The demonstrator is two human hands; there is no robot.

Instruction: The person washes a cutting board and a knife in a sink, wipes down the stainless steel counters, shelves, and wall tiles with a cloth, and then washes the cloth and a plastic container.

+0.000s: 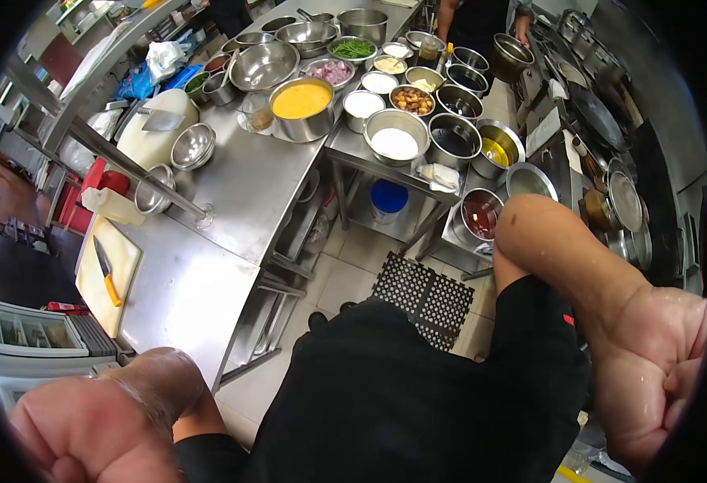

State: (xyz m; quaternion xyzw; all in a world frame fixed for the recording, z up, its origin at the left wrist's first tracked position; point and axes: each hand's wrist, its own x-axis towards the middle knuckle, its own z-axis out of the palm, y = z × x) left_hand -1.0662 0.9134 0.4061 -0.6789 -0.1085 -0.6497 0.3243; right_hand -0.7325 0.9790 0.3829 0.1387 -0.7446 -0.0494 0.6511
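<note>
My left hand point(88, 431) is raised close to the camera at the lower left, palm side showing. Its fingers run out past the edge of the view. At the right edge my right hand point(651, 362) is also lifted near the camera, with wet skin. Only the bases of some fingers show there, and the rest is cut off. I cannot see anything in either palm. Below and beyond the left hand lies a white cutting board point(120, 270) with an orange-handled knife point(105, 274) on it.
A steel table point(200, 278) on the left bears a pot of orange liquid point(302, 103) and several bowls. More pots of sauces and white powder point(395, 143) stand ahead. A black mat point(424, 294) lies on the floor. Another person point(478, 24) holds a pot point(511, 56).
</note>
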